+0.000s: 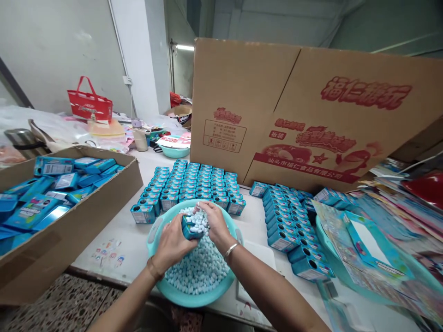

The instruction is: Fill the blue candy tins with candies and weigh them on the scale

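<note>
Nearest, both forearms (277, 288) were held toward a basin (194, 300) of pellets (197, 276). At its nine o'clock, loose boxes (38, 210) were contained by a carton (90, 221). At twelve, box rows (204, 182) were stood holes up. A box (191, 234) was clamped by the left hand (173, 242) over the basin, likely so spills were caught; pellets were bunched there beside the right hand (216, 226), grip unclear. Further rows (282, 223) were set at three.
</note>
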### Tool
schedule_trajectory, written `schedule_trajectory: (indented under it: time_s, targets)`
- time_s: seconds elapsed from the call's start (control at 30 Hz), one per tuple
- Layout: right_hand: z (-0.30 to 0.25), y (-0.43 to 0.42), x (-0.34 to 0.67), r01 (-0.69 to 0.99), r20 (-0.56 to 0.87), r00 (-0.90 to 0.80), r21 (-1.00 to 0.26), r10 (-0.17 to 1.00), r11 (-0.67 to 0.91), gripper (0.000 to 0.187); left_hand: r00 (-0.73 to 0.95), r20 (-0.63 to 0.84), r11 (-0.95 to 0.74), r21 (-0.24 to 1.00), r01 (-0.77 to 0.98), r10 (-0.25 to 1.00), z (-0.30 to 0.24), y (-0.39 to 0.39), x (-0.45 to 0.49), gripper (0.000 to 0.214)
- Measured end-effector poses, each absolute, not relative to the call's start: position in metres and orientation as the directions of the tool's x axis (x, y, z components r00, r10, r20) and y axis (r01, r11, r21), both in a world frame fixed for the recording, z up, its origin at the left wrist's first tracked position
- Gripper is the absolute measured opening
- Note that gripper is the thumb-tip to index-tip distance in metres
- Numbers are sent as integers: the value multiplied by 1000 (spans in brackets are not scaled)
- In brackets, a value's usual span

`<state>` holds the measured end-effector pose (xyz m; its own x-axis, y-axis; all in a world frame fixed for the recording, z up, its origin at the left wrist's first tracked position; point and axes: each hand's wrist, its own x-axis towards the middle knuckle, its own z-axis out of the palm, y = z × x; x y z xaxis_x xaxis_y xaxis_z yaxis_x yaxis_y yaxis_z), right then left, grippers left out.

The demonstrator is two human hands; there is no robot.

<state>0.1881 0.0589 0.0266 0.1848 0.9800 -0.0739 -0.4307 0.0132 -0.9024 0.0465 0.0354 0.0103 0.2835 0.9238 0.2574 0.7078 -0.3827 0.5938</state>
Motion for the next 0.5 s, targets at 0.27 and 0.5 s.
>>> schedule_trajectory:
  time_s: [0.27,0.5]
  targets:
    - [29,54,192,-505,-119,185,-863,976,-9,18,301,279,-410,600,687,912,12,31,43,65]
    - [33,50,191,-541,-143,181,-841,973,-22,18,262,292,-392,680,619,920,15,30,45,64]
